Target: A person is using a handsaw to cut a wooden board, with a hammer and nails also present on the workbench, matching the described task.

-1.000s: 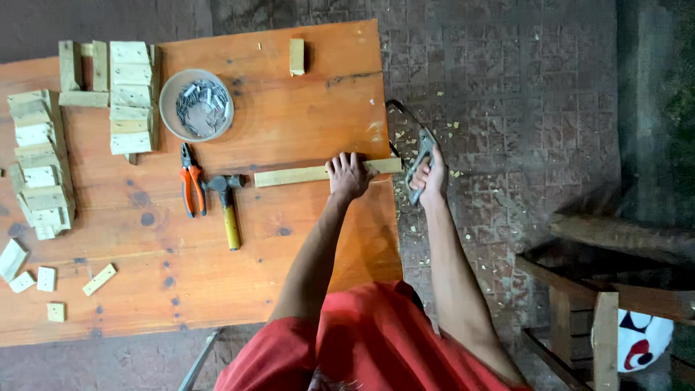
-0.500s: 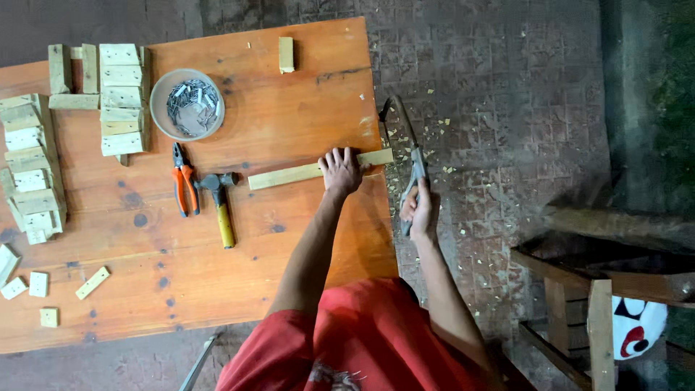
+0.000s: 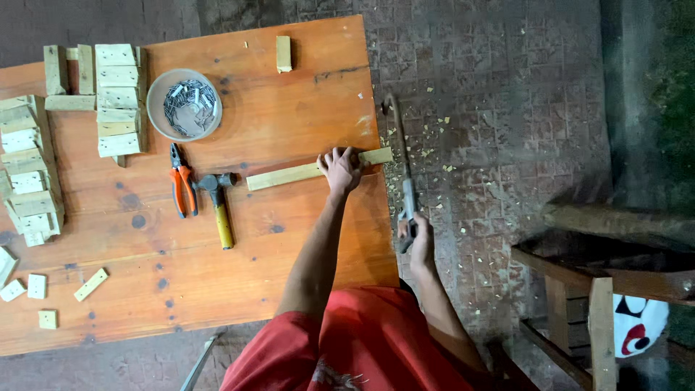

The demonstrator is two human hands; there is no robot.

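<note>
Orange-brown wood makes up the table (image 3: 217, 289), seen from above by a person in a red shirt. Their left hand (image 3: 340, 170) lies flat, fingers spread, pressing down on a long pale wooden strip (image 3: 289, 175) near the table's right edge. One short end of the strip pokes out past that edge, just right of the hand; the rest runs away to the hand's left across the tabletop.

Off the table, to the right of the pressing hand and nearer the body, the right hand (image 3: 418, 239) is closed around the handle of a hand saw (image 3: 402, 156). Its thin blade reaches away from the hand along the table's edge and passes the strip's overhanging end; whether the blade touches the wood cannot be told.

To the left of the left hand, past the strip's far end, lie a hammer (image 3: 217, 203) with a yellow handle and, just beside it, orange-handled pliers (image 3: 181, 187). Farther left and away from the body sits a round bowl of nails (image 3: 184, 105), next to rows of short wood blocks (image 3: 116, 98). One single block (image 3: 284, 53) lies near the far edge. Wood chips (image 3: 434, 137) are scattered on the brick floor around the saw.
</note>
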